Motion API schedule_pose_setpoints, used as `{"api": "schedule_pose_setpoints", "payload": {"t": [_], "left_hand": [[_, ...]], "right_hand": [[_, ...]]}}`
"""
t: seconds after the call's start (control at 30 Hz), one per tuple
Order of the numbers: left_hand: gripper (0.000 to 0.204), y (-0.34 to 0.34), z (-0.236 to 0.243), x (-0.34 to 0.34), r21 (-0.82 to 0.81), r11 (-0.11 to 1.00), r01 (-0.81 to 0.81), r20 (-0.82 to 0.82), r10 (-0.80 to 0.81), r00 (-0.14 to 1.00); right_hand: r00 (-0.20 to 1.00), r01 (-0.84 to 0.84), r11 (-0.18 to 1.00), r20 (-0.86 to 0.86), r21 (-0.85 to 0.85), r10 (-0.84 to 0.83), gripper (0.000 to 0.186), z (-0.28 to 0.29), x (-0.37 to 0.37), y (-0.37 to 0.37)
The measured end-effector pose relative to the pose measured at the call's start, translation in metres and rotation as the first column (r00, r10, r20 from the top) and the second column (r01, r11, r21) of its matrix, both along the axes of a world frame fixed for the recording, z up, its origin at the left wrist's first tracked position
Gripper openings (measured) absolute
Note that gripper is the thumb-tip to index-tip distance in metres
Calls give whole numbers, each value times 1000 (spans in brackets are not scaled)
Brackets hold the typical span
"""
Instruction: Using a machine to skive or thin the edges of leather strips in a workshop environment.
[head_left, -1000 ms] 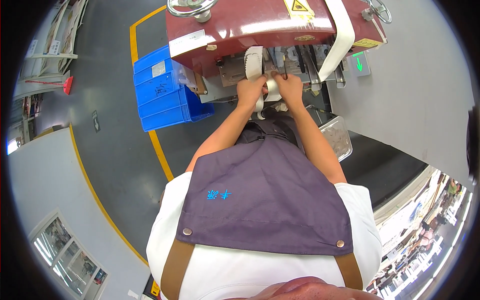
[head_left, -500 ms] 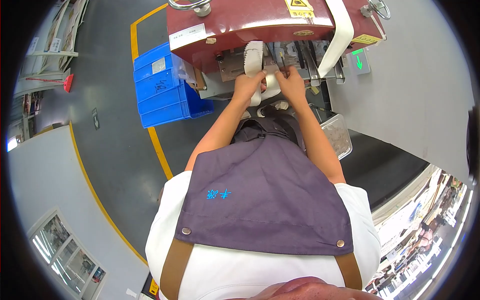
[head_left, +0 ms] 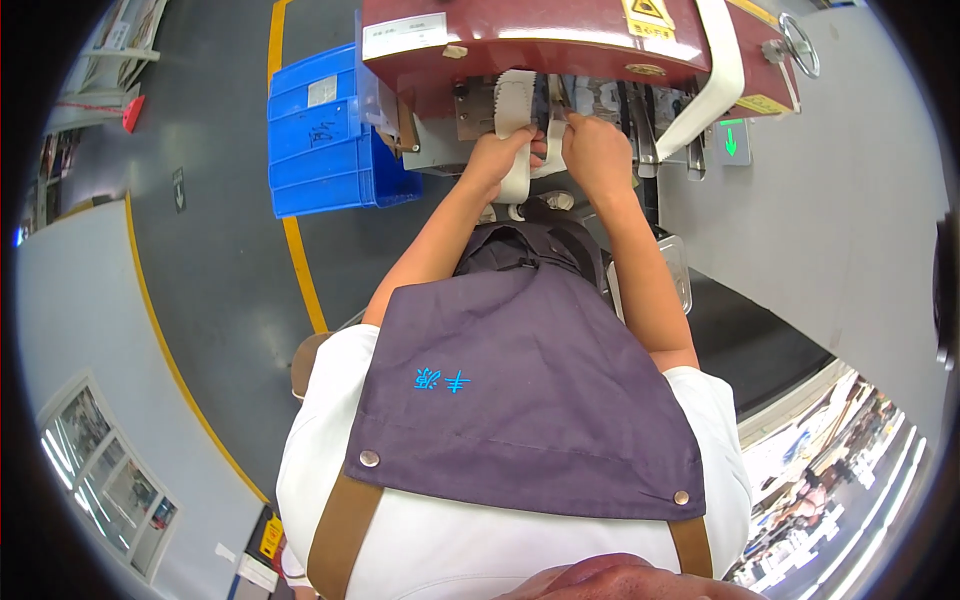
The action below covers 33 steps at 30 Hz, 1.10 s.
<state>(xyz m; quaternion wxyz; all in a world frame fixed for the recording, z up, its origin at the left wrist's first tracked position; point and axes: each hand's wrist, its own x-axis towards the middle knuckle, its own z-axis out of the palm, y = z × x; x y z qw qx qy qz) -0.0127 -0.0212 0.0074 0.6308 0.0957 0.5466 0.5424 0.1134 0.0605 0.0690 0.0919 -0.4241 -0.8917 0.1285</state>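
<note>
A white strip with a toothed edge [head_left: 514, 100] comes down out of the red machine [head_left: 540, 40]. My left hand [head_left: 500, 160] is closed round it, and its lower part hangs in a loop below my fingers. My right hand [head_left: 600, 155] is at the machine's underside, just right of the loop. Its thumb and fingers are pinched together beside a thin brownish piece [head_left: 557, 97]; what they grip is too small to make out. A metal plate [head_left: 474, 112] sits behind my left hand.
A blue crate [head_left: 325, 140] stands left of the machine. Metal guides [head_left: 640, 120] and a second white band [head_left: 700, 100] are on the right. A clear plastic tub [head_left: 676, 270] is beyond my right forearm. A handwheel [head_left: 798, 48] juts out at the far right.
The view has shifted, so the machine sits further right and higher. My right hand has turned and moved away from my left, with more of its back showing. My left hand still holds the strip.
</note>
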Motion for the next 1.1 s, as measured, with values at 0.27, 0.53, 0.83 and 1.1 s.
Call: {"api": "schedule_pose_setpoints", "payload": {"t": [0.27,0.53,0.83,1.1], "left_hand": [[29,2,-9,-7,6,1000,-11,62,11,998],[33,-2,-9,-10,30,996,88,87,-90,992],[33,-27,11,-14,117,962,248,0,-250,968],[34,-32,28,-4,255,860,441,51,-468,882]], "right_hand": [[994,26,999,109,39,-30,20,3,-10,1],[988,44,999,146,24,-47,23,-6,-19,9],[826,-108,846,-520,-522,-215,28,-3,11,-8],[797,-214,635,-508,-742,-325,22,15,11,-16]]}}
